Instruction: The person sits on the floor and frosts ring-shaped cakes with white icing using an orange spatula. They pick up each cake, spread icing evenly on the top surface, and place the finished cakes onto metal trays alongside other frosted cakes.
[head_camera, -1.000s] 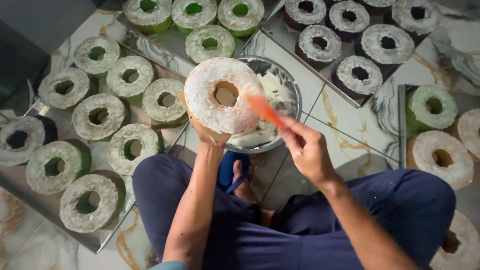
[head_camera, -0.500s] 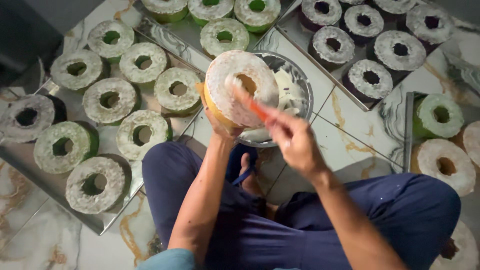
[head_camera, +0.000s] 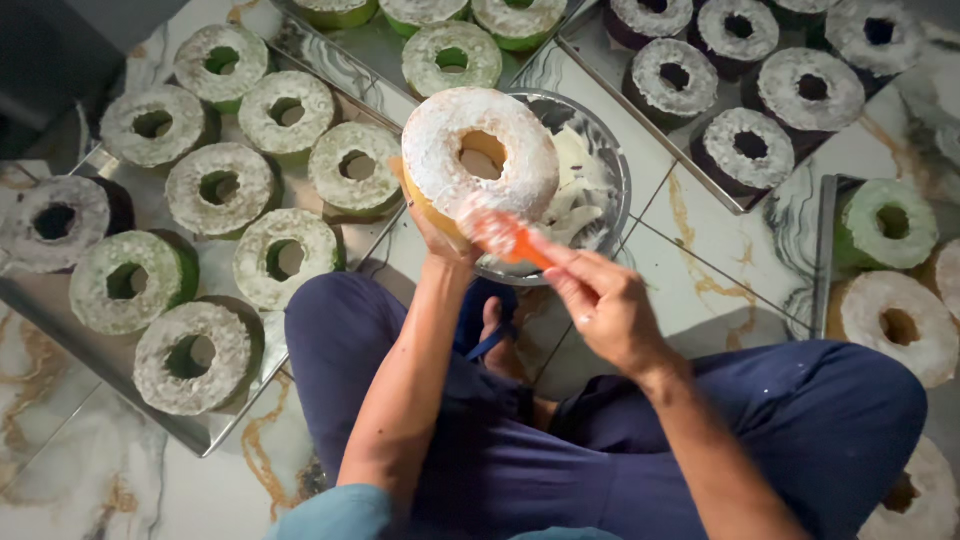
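Head view
Left hand (head_camera: 437, 238): fingers curled under a ring cake (head_camera: 480, 153), holding it from below, tilted over the bowl (head_camera: 607, 180).
Right hand (head_camera: 605, 305): fingers pinched around an orange brush (head_camera: 508, 238), its tip touching the cake's lower edge.
Cake: round, holed, yellow side, white powdery frosting on top.
Bowl: shiny metal, white cream inside.
Left tray (head_camera: 215, 435): metal, carrying green frosted ring cakes.
Top-right tray (head_camera: 735, 200): dark ring cakes, white tops.
Floor (head_camera: 700, 270): glossy marble tiles.
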